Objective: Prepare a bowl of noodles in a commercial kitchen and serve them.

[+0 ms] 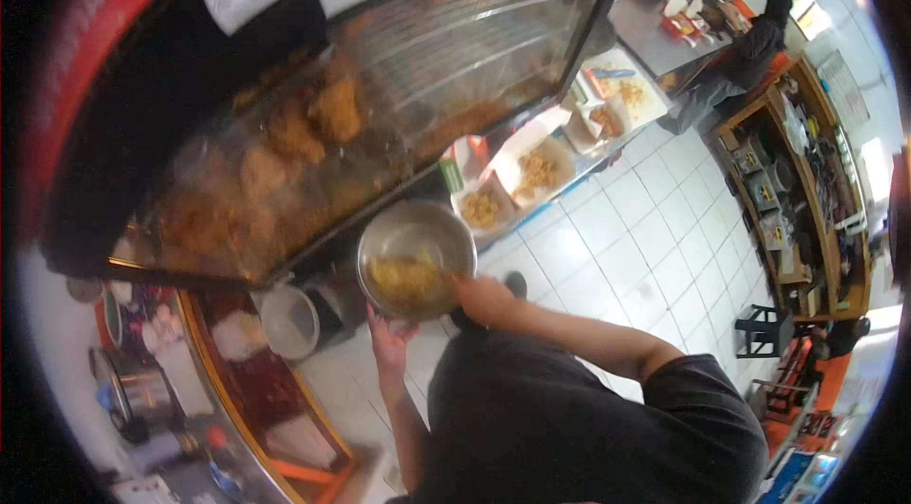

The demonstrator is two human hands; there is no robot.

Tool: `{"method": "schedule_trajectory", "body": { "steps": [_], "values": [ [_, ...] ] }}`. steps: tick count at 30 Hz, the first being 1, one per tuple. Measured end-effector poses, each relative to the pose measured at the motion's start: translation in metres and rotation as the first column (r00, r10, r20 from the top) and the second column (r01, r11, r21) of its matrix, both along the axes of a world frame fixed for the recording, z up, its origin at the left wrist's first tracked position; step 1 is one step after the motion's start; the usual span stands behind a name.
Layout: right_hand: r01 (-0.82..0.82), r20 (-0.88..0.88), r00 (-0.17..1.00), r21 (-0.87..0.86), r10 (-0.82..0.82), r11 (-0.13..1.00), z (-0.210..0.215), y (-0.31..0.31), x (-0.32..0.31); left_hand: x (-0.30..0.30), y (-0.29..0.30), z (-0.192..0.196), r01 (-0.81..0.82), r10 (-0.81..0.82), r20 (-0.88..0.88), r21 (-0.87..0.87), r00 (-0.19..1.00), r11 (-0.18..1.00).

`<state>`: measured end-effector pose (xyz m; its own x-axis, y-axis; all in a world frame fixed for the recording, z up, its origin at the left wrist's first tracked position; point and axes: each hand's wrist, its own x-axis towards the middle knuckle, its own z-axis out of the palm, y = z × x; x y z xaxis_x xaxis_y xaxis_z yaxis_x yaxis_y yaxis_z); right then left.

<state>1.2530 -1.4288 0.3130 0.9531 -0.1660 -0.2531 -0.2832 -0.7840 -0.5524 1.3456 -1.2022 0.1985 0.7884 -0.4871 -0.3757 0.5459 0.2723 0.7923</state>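
A shiny metal mixing bowl (418, 224) is held in front of my body, tilted so its inside shows. Yellowish food (403, 278) lies in its lower part, blurred. From below, my left hand (387, 341) supports the bowl, fingers against its underside. My right hand (486, 302) is closed at the bowl's right rim, reaching over the food; whatever it grips there is too blurred to name. Beyond the bowl stand open paper takeaway boxes (541, 158) with small golden fried pieces.
A glass display cabinet (455, 39) with fried food fills the upper left. A white bucket (289, 322) stands left of the bowl. A cooking pot (142, 395) is at lower left. Another person in dark clothes (750, 53) is at far right, near wooden shelves (802, 191) and a black stool (762, 331).
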Motion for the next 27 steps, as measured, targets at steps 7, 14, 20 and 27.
{"method": "schedule_trajectory", "body": {
  "steps": [7, 14, 20, 27],
  "values": [
    [-0.086, -0.110, 0.992, -0.163, 0.069, 0.983, -0.051, -0.009, 0.004, 0.002, -0.005, 0.007, 0.053, -0.053, -0.007, 0.036, 0.999, 0.998],
    [-0.111, -0.098, 0.990, -0.149, 0.097, 0.983, -0.009, -0.021, -0.015, 0.004, 0.001, 0.007, 0.063, -0.061, -0.044, 0.047, 0.997, 0.997],
    [0.069, -0.003, 0.997, -0.289, -0.073, 0.955, 0.009, -0.044, 0.015, 0.003, -0.004, 0.015, 0.061, -0.059, -0.073, 0.021, 0.996, 0.998],
    [-0.219, -0.055, 0.974, -0.002, 0.218, 0.976, -0.019, -0.016, 0.031, 0.009, 0.000, 0.025, 0.064, -0.053, -0.129, 0.083, 0.990, 0.994]
  ]
}}
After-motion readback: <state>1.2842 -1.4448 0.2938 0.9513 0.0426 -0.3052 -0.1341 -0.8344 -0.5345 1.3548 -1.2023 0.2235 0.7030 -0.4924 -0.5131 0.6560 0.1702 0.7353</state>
